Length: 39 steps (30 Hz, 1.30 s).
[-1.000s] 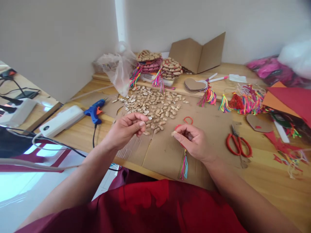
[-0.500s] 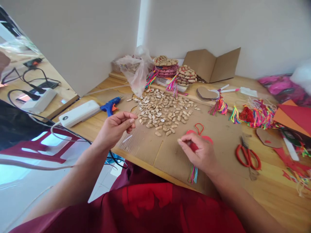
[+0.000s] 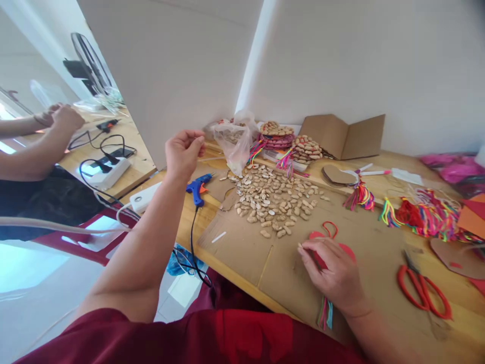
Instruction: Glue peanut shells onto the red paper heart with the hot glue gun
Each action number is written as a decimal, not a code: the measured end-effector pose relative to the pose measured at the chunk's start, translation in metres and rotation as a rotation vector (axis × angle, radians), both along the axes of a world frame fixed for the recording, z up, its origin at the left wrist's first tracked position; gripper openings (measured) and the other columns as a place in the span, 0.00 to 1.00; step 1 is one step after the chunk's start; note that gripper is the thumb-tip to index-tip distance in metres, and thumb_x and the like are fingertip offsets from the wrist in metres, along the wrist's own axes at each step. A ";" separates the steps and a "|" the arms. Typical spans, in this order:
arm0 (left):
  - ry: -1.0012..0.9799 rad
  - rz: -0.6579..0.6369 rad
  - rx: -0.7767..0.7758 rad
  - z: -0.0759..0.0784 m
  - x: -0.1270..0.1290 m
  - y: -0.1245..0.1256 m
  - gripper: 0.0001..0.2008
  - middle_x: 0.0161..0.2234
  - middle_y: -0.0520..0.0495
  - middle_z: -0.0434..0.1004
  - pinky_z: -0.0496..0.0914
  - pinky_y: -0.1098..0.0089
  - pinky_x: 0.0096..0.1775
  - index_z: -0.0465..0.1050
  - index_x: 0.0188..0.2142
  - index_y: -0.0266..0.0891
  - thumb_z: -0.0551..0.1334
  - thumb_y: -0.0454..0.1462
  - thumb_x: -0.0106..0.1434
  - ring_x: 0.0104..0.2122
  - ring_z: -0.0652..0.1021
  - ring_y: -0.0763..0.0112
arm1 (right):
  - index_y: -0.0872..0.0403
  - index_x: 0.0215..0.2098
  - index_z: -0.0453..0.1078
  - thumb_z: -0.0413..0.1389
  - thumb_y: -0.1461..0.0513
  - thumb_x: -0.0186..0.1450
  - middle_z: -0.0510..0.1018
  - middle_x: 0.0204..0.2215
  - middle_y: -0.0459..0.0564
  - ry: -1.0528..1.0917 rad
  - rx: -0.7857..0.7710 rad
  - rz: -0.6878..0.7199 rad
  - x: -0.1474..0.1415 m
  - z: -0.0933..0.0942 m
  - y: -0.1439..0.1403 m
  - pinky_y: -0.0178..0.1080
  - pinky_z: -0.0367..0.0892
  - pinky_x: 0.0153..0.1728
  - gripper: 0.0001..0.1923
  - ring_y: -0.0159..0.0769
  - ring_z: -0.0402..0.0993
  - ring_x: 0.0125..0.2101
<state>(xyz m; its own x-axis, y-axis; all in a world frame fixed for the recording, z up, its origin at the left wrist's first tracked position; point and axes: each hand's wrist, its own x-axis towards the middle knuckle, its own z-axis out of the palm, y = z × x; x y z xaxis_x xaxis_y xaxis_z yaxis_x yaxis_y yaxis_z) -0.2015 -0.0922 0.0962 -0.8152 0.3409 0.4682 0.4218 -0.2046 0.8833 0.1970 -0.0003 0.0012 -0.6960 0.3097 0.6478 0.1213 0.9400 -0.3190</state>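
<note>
My left hand (image 3: 185,151) is raised over the left of the table, fingertips pinched; anything between them is too small to make out. Low over the cardboard, my right hand (image 3: 333,270) pinches what looks like a peanut shell (image 3: 300,245), mostly hidden by the fingers. Under that hand lies a red heart-shaped piece (image 3: 347,251) with a red cord loop (image 3: 331,229) above and a colored tassel (image 3: 325,312) below, partly covered. A loose heap of peanuts and shells (image 3: 271,194) spreads between the hands. The blue glue gun (image 3: 197,189) rests just right of my left forearm.
Red-handled scissors (image 3: 424,290) lie at the right. Peanut-covered pieces (image 3: 278,136), a plastic bag (image 3: 235,144) and folded cardboard (image 3: 344,136) stand at the back. Tassels (image 3: 428,215) pile to the right. Another person's hands (image 3: 64,117) are beyond the partition, near a power strip (image 3: 110,173).
My left hand has risen up and away from the peanut heap. The view has shifted left and up, revealing another person's arms. My right hand still pinches above the red piece.
</note>
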 end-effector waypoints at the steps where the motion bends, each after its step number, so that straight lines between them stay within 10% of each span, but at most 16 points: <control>1: 0.003 0.036 -0.008 0.001 -0.011 0.008 0.03 0.23 0.53 0.75 0.69 0.75 0.27 0.75 0.34 0.37 0.63 0.30 0.61 0.22 0.73 0.77 | 0.53 0.40 0.70 0.60 0.66 0.68 0.78 0.33 0.49 0.001 0.010 -0.023 0.001 0.000 0.003 0.40 0.69 0.42 0.04 0.38 0.74 0.35; 12: 0.125 0.159 -0.100 0.062 -0.073 0.057 0.07 0.27 0.62 0.68 0.59 0.76 0.36 0.64 0.49 0.31 0.57 0.26 0.72 0.28 0.67 0.90 | 0.51 0.39 0.71 0.59 0.59 0.69 0.79 0.34 0.48 -0.036 -0.005 -0.158 0.010 -0.008 0.022 0.40 0.69 0.39 0.04 0.39 0.77 0.33; 22: 0.261 0.265 -0.355 0.035 -0.112 0.047 0.08 0.24 0.56 0.69 0.60 0.69 0.39 0.73 0.29 0.38 0.64 0.24 0.59 0.29 0.69 0.73 | 0.51 0.40 0.72 0.59 0.58 0.70 0.79 0.34 0.48 -0.027 -0.043 -0.207 0.014 -0.012 0.026 0.40 0.69 0.39 0.05 0.38 0.76 0.32; 33: 0.739 0.266 -0.435 0.127 -0.095 0.046 0.07 0.43 0.59 0.75 0.53 0.74 0.58 0.73 0.44 0.39 0.63 0.27 0.69 0.47 0.66 0.80 | 0.50 0.40 0.74 0.58 0.55 0.69 0.80 0.33 0.48 -0.043 -0.074 -0.245 0.014 -0.015 0.030 0.40 0.69 0.32 0.08 0.38 0.76 0.30; 39: 0.746 0.181 -0.444 0.131 -0.087 0.046 0.07 0.42 0.58 0.78 0.56 0.74 0.59 0.75 0.42 0.40 0.65 0.28 0.67 0.48 0.68 0.78 | 0.50 0.39 0.74 0.58 0.54 0.69 0.79 0.31 0.48 -0.042 -0.080 -0.265 0.014 -0.015 0.031 0.39 0.69 0.30 0.09 0.37 0.75 0.27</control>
